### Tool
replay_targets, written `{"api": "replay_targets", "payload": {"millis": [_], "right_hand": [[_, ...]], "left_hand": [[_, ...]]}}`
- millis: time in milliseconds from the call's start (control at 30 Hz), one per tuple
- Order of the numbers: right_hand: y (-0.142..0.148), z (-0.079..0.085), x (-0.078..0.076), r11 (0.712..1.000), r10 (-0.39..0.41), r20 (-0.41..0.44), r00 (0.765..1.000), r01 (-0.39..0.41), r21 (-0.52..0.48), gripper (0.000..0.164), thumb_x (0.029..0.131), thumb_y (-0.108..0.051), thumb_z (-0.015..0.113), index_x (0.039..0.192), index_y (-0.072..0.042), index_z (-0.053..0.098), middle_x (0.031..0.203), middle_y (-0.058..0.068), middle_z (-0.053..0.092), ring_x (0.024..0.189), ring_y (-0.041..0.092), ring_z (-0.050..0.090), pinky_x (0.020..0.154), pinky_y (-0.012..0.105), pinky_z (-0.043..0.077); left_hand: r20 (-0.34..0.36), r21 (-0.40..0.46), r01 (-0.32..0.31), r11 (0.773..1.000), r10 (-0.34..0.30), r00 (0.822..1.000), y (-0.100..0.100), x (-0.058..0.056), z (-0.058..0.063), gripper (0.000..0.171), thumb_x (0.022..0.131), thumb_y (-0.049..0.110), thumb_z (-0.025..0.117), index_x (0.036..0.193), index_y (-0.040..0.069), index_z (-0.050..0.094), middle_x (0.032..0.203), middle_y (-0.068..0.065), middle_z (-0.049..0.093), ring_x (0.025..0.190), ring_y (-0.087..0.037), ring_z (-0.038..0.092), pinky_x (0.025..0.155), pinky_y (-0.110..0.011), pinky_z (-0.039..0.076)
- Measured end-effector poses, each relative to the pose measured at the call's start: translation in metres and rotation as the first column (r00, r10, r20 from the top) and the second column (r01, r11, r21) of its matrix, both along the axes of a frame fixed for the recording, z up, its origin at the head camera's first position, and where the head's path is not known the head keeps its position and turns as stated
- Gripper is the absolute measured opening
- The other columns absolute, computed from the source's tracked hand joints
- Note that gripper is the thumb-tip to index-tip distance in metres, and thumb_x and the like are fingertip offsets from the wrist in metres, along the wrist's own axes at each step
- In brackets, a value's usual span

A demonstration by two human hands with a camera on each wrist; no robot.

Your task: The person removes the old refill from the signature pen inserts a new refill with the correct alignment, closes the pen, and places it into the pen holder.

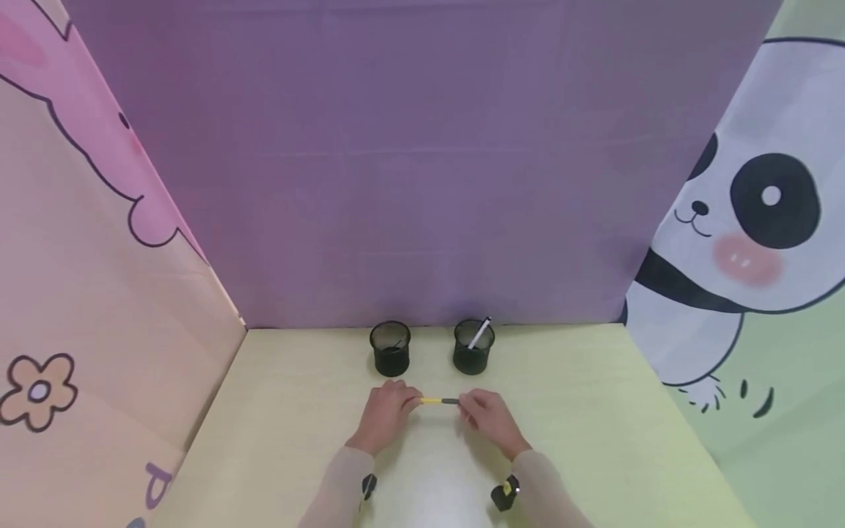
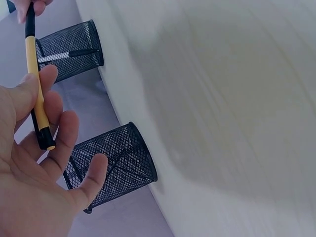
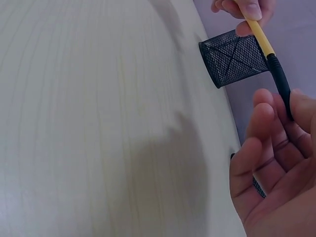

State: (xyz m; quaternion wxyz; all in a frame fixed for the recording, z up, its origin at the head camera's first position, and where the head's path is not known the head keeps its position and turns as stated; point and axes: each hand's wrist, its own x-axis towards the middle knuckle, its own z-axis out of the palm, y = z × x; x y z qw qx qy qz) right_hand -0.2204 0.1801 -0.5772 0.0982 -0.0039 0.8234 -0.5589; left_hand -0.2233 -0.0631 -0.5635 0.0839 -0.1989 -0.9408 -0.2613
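Between my two hands a slim pen with a yellow barrel and black ends lies nearly level above the table. My left hand pinches the yellow barrel between thumb and fingertips; its black end pokes out past the fingers in the left wrist view. At the other end, my right hand grips the black ribbed section with thumb and fingers, which hide its tip. Just beyond the hands stand two black mesh pen cups, the left cup and the right cup.
A white pen with a black end leans in the right cup. Behind the cups, a purple cloth wall meets the far edge of the pale table. Printed panels flank it, one with a panda on the right.
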Motion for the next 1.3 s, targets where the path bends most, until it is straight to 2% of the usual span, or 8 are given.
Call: {"api": "replay_targets", "payload": {"millis": [100,333,400,500,633,733,1000,1300], "right_hand": [[-0.0001,0.0008,0.0012,1.0,0.01,-0.036,0.999,-0.009,0.017,0.03,0.101,-0.026,0.062,0.099,0.003,0.07,0.08,0.005,0.067,0.068,0.015,0.056,0.06,0.026,0.047],[0.0003,-0.0011,0.0,1.0,0.0,-0.076,0.997,0.001,0.018,0.013,0.095,-0.015,0.07,0.105,-0.007,0.071,0.086,0.011,0.07,0.066,0.015,0.059,0.056,0.026,0.047],[0.0002,-0.0007,-0.0006,1.0,-0.005,-0.072,0.997,0.005,0.002,0.018,0.094,-0.015,0.071,0.11,-0.006,0.07,0.088,0.011,0.071,0.066,0.016,0.06,0.056,0.027,0.048],[-0.0002,0.0,-0.0006,1.0,-0.016,-0.034,0.999,0.016,-0.008,0.026,0.098,-0.026,0.068,0.113,-0.004,0.069,0.09,0.007,0.072,0.069,0.017,0.061,0.059,0.028,0.049],[0.0,0.0001,0.0004,1.0,-0.014,0.023,1.0,0.014,0.014,0.043,0.104,-0.042,0.056,0.103,-0.002,0.071,0.077,0.002,0.066,0.066,0.015,0.055,0.06,0.027,0.046],[0.0,0.0009,0.0017,0.999,0.004,0.03,1.0,-0.005,0.032,0.047,0.105,-0.043,0.053,0.097,-0.001,0.071,0.067,-0.001,0.058,0.062,0.014,0.05,0.058,0.025,0.041],[-0.0005,0.0018,0.0009,1.0,0.019,0.018,1.0,-0.02,0.024,0.031,0.103,-0.029,0.061,0.104,0.0,0.07,0.075,0.0,0.062,0.066,0.016,0.054,0.059,0.027,0.044],[-0.0034,0.0011,0.0009,1.0,0.022,-0.041,0.999,-0.022,0.007,0.009,0.098,-0.01,0.066,0.105,-0.007,0.07,0.085,0.012,0.067,0.064,0.016,0.055,0.056,0.026,0.045]], "left_hand": [[0.01,-0.007,-0.003,1.0,0.003,1.0,-0.0003,0.0001,0.0009,0.013,0.095,0.028,0.07,0.101,0.023,0.08,0.082,0.009,0.065,0.079,-0.011,0.054,0.074,-0.035,0.045],[0.013,-0.011,-0.01,1.0,0.011,1.0,-0.0003,0.0008,0.0017,0.013,0.095,0.029,0.07,0.101,0.023,0.08,0.082,0.009,0.067,0.079,-0.011,0.055,0.074,-0.036,0.046],[0.011,-0.013,-0.013,1.0,0.013,1.0,-0.0003,0.0009,0.0016,0.013,0.095,0.029,0.07,0.101,0.022,0.08,0.081,0.009,0.066,0.078,-0.011,0.054,0.074,-0.037,0.046],[0.003,-0.019,-0.017,1.0,0.017,1.0,-0.0002,0.0006,0.0012,0.012,0.095,0.028,0.071,0.1,0.023,0.08,0.08,0.01,0.066,0.077,-0.01,0.053,0.075,-0.036,0.046],[-0.015,-0.023,-0.013,1.0,0.013,1.0,0.0003,0.0005,0.0011,0.012,0.095,0.029,0.071,0.1,0.024,0.08,0.081,0.01,0.067,0.078,-0.01,0.054,0.073,-0.034,0.046],[-0.015,-0.024,-0.012,1.0,0.011,1.0,0.0008,0.0011,0.0015,0.012,0.095,0.029,0.071,0.1,0.023,0.08,0.082,0.009,0.068,0.078,-0.01,0.055,0.072,-0.034,0.046],[0.012,-0.023,-0.019,1.0,0.019,1.0,-0.0004,0.0027,0.0021,0.012,0.096,0.028,0.07,0.1,0.022,0.08,0.082,0.008,0.068,0.078,-0.011,0.055,0.073,-0.035,0.046],[0.06,-0.025,-0.027,0.999,0.028,0.998,-0.0025,0.0036,0.0024,0.013,0.096,0.028,0.07,0.103,0.023,0.08,0.085,0.009,0.069,0.08,-0.011,0.055,0.076,-0.037,0.046]]}}
